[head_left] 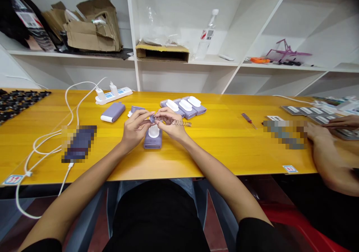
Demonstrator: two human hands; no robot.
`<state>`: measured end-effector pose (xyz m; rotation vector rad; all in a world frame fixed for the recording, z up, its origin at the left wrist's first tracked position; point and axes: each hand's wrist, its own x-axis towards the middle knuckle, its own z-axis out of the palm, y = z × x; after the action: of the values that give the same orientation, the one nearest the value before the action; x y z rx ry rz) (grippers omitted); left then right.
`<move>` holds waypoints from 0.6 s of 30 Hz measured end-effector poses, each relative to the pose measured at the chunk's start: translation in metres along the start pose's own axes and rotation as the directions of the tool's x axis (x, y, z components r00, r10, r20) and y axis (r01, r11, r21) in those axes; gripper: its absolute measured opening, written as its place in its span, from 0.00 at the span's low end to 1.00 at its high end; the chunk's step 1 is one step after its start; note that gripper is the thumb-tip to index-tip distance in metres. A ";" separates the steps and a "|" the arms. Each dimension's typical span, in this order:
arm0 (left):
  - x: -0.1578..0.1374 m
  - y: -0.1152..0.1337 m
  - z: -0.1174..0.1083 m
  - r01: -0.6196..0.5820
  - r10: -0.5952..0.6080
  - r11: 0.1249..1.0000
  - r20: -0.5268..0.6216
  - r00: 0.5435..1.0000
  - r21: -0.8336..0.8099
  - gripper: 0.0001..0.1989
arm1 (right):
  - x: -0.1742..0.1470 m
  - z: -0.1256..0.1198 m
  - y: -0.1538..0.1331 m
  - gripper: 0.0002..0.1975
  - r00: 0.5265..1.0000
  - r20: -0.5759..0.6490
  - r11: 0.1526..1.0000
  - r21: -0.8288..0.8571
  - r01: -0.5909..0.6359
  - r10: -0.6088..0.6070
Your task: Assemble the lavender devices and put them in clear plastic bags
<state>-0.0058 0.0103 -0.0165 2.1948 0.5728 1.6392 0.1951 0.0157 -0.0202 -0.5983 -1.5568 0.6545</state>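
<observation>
Both hands meet over the near half of the yellow table (213, 158), centre. Left hand (134, 129) narrow, fingertips pinching a small purple part (152, 119); right hand (173, 127) narrow around a coil spring (182, 123), whose free end juts rightward over the tabletop. Just below the fingers, a purple case with a white top (153, 142) lies set back from the near edge. Far side: three purple cases (190, 112) side by side, just beyond the right hand; a lone purple case (113, 112) to the left. Widest working room runs right, from the spring to the screwdriver (246, 118); leftward, phone (80, 143) and white cable (35, 147) narrow it. Far edge meets white shelving (174, 74).
</observation>
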 end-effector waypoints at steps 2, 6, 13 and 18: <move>0.000 0.000 0.000 -0.002 0.002 1.000 0.002 1.000 0.009 0.19 | 0.001 -0.001 -0.002 0.08 1.000 -0.011 1.000 -0.016 -0.007 0.006; 0.000 0.001 0.000 -0.003 0.003 1.000 0.011 1.000 0.024 0.19 | 0.002 -0.002 -0.003 0.12 0.999 -0.018 0.999 0.023 -0.034 0.034; 0.000 0.002 0.000 -0.018 0.017 0.999 0.023 1.000 0.050 0.19 | 0.002 -0.001 -0.003 0.13 0.998 -0.003 0.995 0.074 -0.063 0.064; 0.000 0.002 -0.001 0.023 -0.024 0.998 0.015 1.000 0.066 0.17 | 0.002 0.000 -0.005 0.11 0.999 -0.004 0.999 -0.005 -0.035 0.035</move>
<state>-0.0061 0.0083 -0.0151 2.2365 0.6545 1.6107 0.1952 0.0139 -0.0152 -0.6317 -1.5477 0.6757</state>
